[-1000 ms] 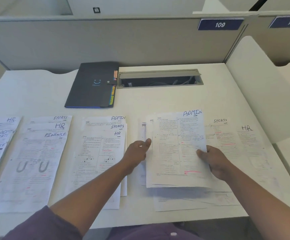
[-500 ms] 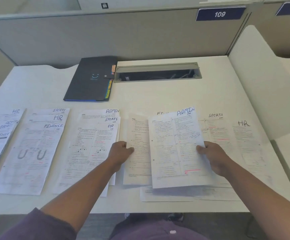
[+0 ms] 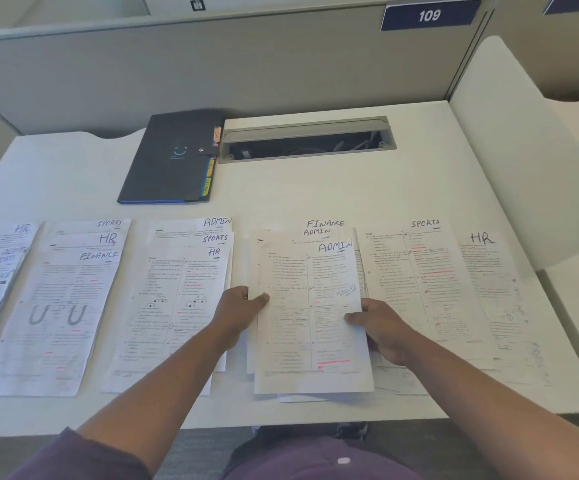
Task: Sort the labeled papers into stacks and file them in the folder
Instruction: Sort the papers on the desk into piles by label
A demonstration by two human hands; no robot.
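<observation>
An ADMIN-labelled sheet [image 3: 315,317] is gripped at both side edges: the left hand [image 3: 238,313] pinches its left edge with thumb on top, and the right hand [image 3: 383,329] pinches the right edge, fingers curled beneath. The sheet is held over a pile showing FINANCE and ADMIN labels. Six groups of labelled papers can be counted in one row across the white worktop [image 3: 315,188]. One closed dark folder [image 3: 174,157] lies behind them, beside one open cable tray [image 3: 307,140].
</observation>
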